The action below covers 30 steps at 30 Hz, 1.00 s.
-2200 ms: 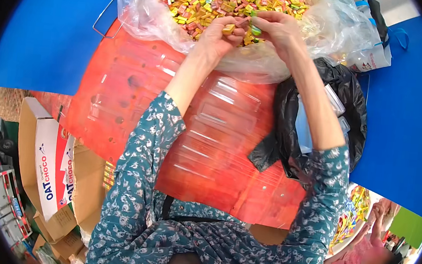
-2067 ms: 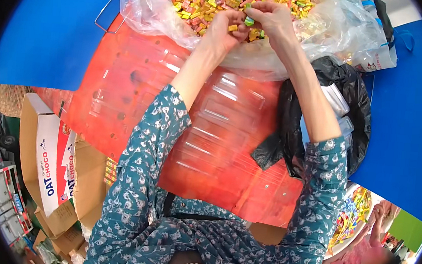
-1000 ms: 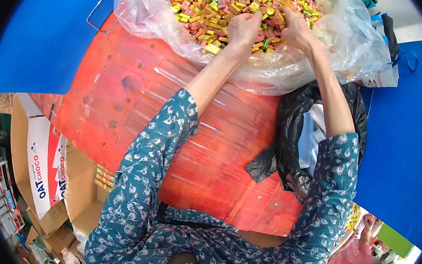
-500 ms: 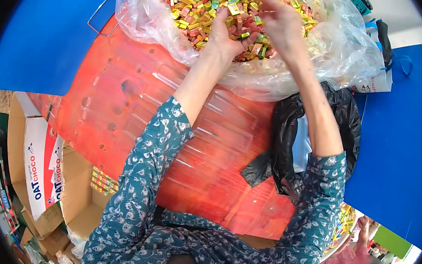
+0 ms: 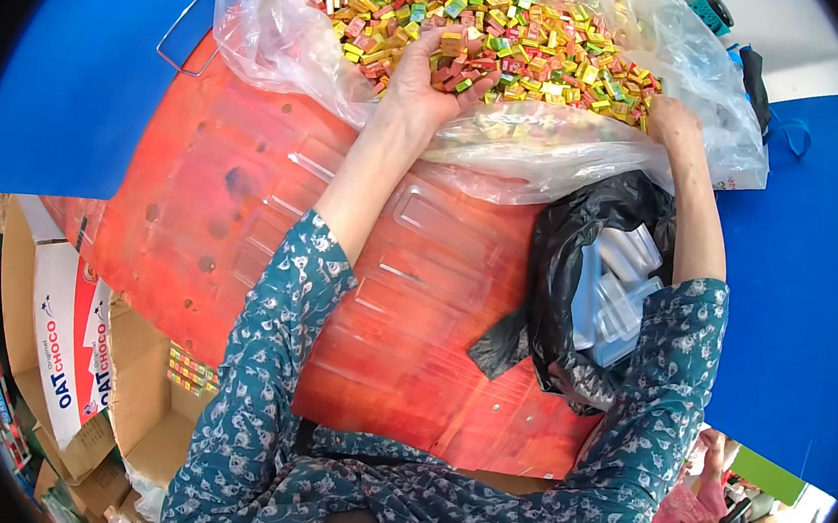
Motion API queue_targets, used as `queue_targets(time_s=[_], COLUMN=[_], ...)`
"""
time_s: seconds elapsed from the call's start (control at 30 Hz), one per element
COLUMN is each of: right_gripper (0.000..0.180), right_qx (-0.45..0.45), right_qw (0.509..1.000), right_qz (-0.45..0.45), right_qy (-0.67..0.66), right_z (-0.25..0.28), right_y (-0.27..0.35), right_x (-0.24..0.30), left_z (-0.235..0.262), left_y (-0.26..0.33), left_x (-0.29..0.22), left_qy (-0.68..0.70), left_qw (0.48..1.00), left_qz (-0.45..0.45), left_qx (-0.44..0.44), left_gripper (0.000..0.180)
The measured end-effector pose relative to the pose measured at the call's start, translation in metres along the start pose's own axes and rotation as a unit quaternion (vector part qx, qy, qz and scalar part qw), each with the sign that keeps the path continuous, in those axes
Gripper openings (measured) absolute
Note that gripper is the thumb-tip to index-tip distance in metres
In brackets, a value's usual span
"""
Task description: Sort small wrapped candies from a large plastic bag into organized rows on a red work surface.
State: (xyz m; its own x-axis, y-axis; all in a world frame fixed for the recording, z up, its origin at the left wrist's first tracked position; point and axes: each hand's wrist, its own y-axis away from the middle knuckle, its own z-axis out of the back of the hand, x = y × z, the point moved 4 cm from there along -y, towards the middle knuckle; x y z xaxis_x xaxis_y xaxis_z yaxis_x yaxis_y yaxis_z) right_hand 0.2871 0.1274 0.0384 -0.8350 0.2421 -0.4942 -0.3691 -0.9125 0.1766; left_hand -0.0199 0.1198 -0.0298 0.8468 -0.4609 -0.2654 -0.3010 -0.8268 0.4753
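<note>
While the left hand (image 5: 430, 83) is turned up at the near side of the big clear bag (image 5: 517, 161), its grip is curled around a little bunch of candies (image 5: 464, 70) in bright wrappers. As the head view shows, the right hand (image 5: 675, 123) dips down at the right side of that bag, where the candy pile (image 5: 566, 65) ends. Its fingers are bent and partly hidden, so one cannot tell if its grip has a candy.

Most of the pile lies loose inside the bag, so a lot looks left to pick up; only the small bunch is gathered. Clear trays (image 5: 443, 219) lie on the red counter (image 5: 167, 289), just on the near side of the bag. Clear boxes (image 5: 616, 289) sit in a black sack (image 5: 560, 244), near the bag's right end. Well apart from the bag, to its left and lower down, a cardboard box (image 5: 146, 417) holds neat rows of coloured pieces (image 5: 192, 369). Those rows look done, but they are too small to be sure.
</note>
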Motion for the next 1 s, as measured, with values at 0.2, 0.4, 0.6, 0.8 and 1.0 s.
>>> queue_targets(time_s=[0.2, 0.4, 0.6, 0.8, 1.0], right_gripper=[0.042, 0.068, 0.051, 0.042, 0.035], right_qx=[-0.067, -0.188, -0.229, -0.280, -0.192], right_qw=[0.922, 0.955, 0.957, 0.902, 0.939], right_qz=[0.101, -0.003, 0.041, 0.052, 0.024], right_qy=[-0.368, -0.231, -0.174, -0.326, -0.285], right_z=[0.012, -0.051, -0.008, 0.000, -0.057], right_y=[-0.087, -0.132, -0.049, -0.015, -0.131], right_x=[0.029, 0.000, 0.097, 0.156, -0.006], left_z=[0.004, -0.005, 0.011, 0.010, 0.006], left_y=[-0.021, -0.044, -0.062, -0.067, -0.077], left_x=[-0.003, 0.018, -0.003, 0.005, 0.022], left_qy=[-0.012, -0.019, -0.074, -0.083, -0.048], left_qw=[0.999, 0.998, 0.996, 0.996, 0.998], left_qz=[0.006, 0.059, 0.043, 0.033, 0.046], left_qx=[-0.041, 0.012, 0.007, 0.009, 0.010], left_gripper=[0.029, 0.036, 0.032, 0.032, 0.025])
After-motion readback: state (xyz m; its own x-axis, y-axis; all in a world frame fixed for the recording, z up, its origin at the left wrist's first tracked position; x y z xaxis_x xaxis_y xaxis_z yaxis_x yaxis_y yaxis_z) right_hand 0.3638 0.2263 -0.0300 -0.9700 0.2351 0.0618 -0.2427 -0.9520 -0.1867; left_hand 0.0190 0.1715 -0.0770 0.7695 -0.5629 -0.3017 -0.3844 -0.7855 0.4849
